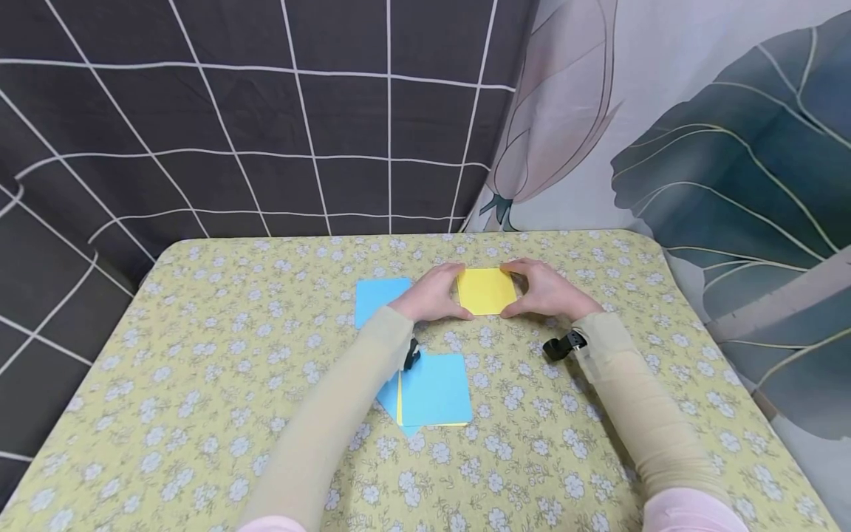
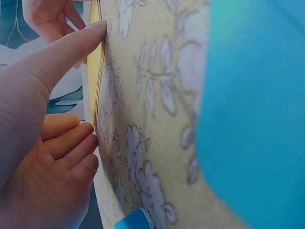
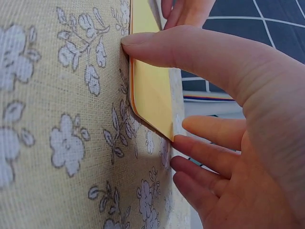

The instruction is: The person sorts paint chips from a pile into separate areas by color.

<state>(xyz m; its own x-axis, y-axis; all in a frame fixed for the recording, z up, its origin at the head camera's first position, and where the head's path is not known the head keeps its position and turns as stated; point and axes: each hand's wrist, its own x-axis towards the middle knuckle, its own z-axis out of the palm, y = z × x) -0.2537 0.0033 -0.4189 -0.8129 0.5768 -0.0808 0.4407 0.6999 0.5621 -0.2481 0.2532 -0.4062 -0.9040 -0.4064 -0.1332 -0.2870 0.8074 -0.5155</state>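
On the far middle part of the table lies a thin stack of square yellow paper [image 1: 487, 291], with several layers showing at its edge in the right wrist view. My left hand [image 1: 433, 293] holds its left side, the thumb at the near corner and a finger at the far one. From the opposite side, my right hand [image 1: 541, 291] grips it likewise. In the right wrist view, the thumb [image 3: 147, 46] presses on the near edge of the yellow paper [image 3: 153, 90], while fingertips touch the far corner.
A blue paper square [image 1: 376, 297] lies beside my left hand, partly covered by it. Nearer to me, blue squares [image 1: 437, 390] overlap with yellow ones peeking out beneath. A flowered cloth [image 1: 266, 332] covers the table, and dark checked fabric [image 1: 266, 111] hangs behind it.
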